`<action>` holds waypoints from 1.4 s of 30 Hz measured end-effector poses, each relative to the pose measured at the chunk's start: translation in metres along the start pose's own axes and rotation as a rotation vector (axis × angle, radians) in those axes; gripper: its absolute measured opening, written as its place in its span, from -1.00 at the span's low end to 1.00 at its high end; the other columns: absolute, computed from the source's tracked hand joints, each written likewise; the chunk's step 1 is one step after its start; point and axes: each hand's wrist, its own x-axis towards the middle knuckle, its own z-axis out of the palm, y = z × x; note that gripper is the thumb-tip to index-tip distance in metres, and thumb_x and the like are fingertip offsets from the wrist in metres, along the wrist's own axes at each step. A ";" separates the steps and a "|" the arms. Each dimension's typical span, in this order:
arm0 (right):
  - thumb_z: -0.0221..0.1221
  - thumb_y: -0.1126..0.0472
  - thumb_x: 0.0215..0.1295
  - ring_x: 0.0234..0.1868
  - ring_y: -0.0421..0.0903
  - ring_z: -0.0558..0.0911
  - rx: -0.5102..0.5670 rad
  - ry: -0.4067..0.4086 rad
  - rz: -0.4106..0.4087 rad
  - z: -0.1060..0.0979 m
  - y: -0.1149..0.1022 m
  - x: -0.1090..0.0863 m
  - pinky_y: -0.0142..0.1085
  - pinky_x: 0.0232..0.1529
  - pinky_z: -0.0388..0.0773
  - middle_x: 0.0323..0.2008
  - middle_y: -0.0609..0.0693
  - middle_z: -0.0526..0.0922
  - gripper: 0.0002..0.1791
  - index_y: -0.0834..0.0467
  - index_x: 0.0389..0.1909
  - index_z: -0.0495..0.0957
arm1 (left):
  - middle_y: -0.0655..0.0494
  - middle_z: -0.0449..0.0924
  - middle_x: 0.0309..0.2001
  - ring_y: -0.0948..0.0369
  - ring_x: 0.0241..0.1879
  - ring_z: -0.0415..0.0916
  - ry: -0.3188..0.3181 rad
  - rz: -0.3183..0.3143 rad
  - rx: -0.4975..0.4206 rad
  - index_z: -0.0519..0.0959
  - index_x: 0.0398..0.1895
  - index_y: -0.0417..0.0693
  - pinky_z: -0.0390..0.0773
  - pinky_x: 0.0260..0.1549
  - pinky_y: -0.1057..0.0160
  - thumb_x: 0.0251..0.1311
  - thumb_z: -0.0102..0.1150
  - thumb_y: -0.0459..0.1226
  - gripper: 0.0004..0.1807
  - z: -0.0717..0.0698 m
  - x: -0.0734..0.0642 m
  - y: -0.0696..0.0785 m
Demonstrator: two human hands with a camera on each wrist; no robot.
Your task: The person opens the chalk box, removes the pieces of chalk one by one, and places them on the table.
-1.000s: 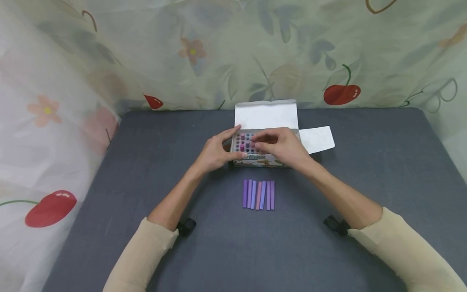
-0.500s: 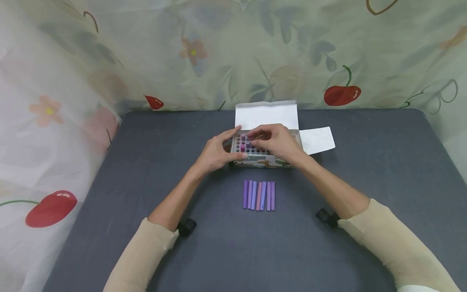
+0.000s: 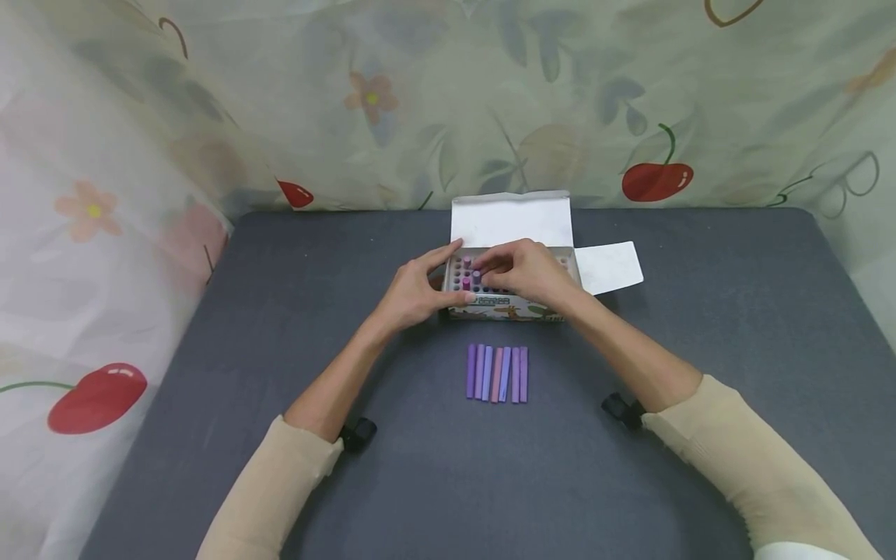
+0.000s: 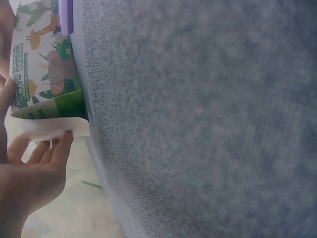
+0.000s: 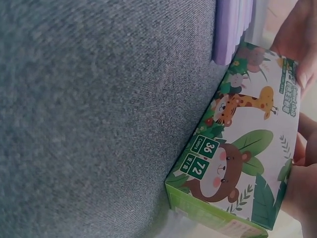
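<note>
An open box of chalk [image 3: 511, 309], printed with animals, stands towards the back of the table. My left hand [image 3: 418, 292] grips its left end, thumb at the front edge and fingers at the side and back. Inside is a tray with round holes; a few chalk sticks poke up on the left, among them a magenta chalk stick [image 3: 465, 284] and a greyish-purple chalk stick [image 3: 477, 277]. Over the tray is my right hand [image 3: 528, 271], its thumb and fingertips bent down close beside the greyish-purple stick. Whether they pinch a stick is unclear. Both wrist views hide the fingertips' work.
In front of the box lies a row of several purple, blue and pink chalk sticks [image 3: 496, 375]. The white lid [image 3: 511, 220] stands up at the back, and a side flap [image 3: 607, 268] sticks out right. A patterned curtain [image 3: 420, 101] hangs behind the dark table [image 3: 294, 272].
My right hand has shifted a little to the left over the tray, its forearm following. The left hand keeps its grip on the box. The row of chalk sticks is unchanged.
</note>
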 end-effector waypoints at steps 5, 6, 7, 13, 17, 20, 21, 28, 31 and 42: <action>0.35 0.19 0.27 -0.15 -0.07 0.69 -0.050 0.009 0.002 0.001 0.000 0.002 -0.15 -0.12 0.61 -0.16 0.02 0.77 -0.74 0.12 -0.03 0.74 | 0.09 0.17 0.50 0.12 0.44 0.18 0.002 -0.005 0.017 0.18 0.54 0.25 0.53 0.19 0.17 0.10 0.48 -0.05 -0.05 0.000 0.000 -0.001; 0.36 0.17 0.26 -0.16 -0.08 0.69 -0.064 0.011 0.004 0.002 0.000 0.002 -0.16 -0.13 0.61 -0.16 0.01 0.77 -0.73 0.11 -0.04 0.75 | 0.09 0.17 0.50 0.12 0.45 0.17 0.002 -0.005 0.017 0.18 0.54 0.26 0.53 0.20 0.17 0.10 0.48 -0.04 -0.05 0.000 0.000 -0.001; 0.36 0.15 0.26 -0.15 -0.08 0.69 -0.077 0.012 0.005 0.002 0.000 0.002 -0.16 -0.14 0.60 -0.15 0.00 0.77 -0.73 0.10 -0.03 0.75 | 0.09 0.17 0.50 0.12 0.45 0.16 0.003 -0.006 0.017 0.18 0.54 0.26 0.53 0.20 0.16 0.10 0.47 -0.04 -0.05 0.000 0.000 -0.001; 0.37 0.13 0.26 -0.20 -0.09 0.67 -0.132 0.019 0.005 0.006 0.001 0.001 -0.21 -0.22 0.58 -0.12 0.01 0.76 -0.71 0.08 -0.01 0.75 | 0.08 0.18 0.50 0.11 0.45 0.17 0.001 -0.011 0.015 0.17 0.54 0.26 0.52 0.21 0.16 0.10 0.47 -0.04 -0.05 0.000 -0.001 0.000; 0.37 0.13 0.25 -0.32 -0.10 0.63 -0.142 0.046 0.000 0.007 0.001 0.000 -0.26 -0.34 0.51 -0.14 0.02 0.77 -0.72 0.08 -0.04 0.76 | 0.07 0.16 0.51 0.11 0.45 0.17 -0.004 -0.009 0.019 0.16 0.54 0.29 0.54 0.19 0.15 0.11 0.46 -0.02 -0.05 0.001 -0.001 0.001; 0.37 0.09 0.26 -0.36 -0.12 0.62 -0.144 0.068 -0.020 0.008 0.001 -0.001 -0.27 -0.38 0.49 -0.16 0.01 0.77 -0.73 0.08 -0.05 0.76 | 0.07 0.16 0.51 0.10 0.45 0.16 -0.003 -0.008 0.024 0.16 0.54 0.29 0.53 0.19 0.14 0.10 0.46 0.00 -0.05 0.001 -0.001 0.002; 0.36 0.08 0.27 -0.36 -0.12 0.63 -0.142 0.074 -0.028 0.008 0.001 -0.001 -0.28 -0.37 0.50 -0.17 0.00 0.77 -0.72 0.08 -0.05 0.76 | 0.07 0.16 0.51 0.10 0.45 0.16 -0.003 -0.009 0.025 0.16 0.54 0.29 0.54 0.19 0.13 0.10 0.46 0.00 -0.04 0.000 -0.001 0.002; 0.33 0.06 0.31 -0.18 -0.13 0.68 -0.126 0.102 -0.071 0.010 0.002 -0.003 -0.21 -0.18 0.61 -0.14 -0.01 0.76 -0.69 0.10 -0.01 0.74 | 0.07 0.15 0.51 0.10 0.45 0.16 -0.002 -0.008 0.012 0.16 0.55 0.26 0.51 0.22 0.10 0.09 0.47 -0.01 -0.03 0.001 -0.002 0.001; 0.30 0.08 0.34 -0.17 -0.12 0.67 -0.117 0.121 -0.088 0.010 0.002 -0.003 -0.20 -0.14 0.60 -0.12 0.00 0.75 -0.71 0.10 0.00 0.73 | 0.08 0.15 0.51 0.12 0.45 0.16 -0.003 0.000 0.000 0.16 0.55 0.25 0.50 0.23 0.11 0.10 0.47 -0.03 -0.04 0.001 -0.002 0.000; 0.24 0.05 0.39 -0.37 -0.12 0.67 0.079 0.231 -0.133 0.013 0.002 -0.008 -0.27 -0.37 0.63 -0.21 -0.02 0.74 -0.72 0.07 0.02 0.71 | 0.04 0.18 0.50 0.09 0.33 0.34 -0.002 0.004 -0.003 0.16 0.55 0.22 0.55 0.17 0.14 0.09 0.49 -0.06 -0.03 0.001 -0.001 -0.001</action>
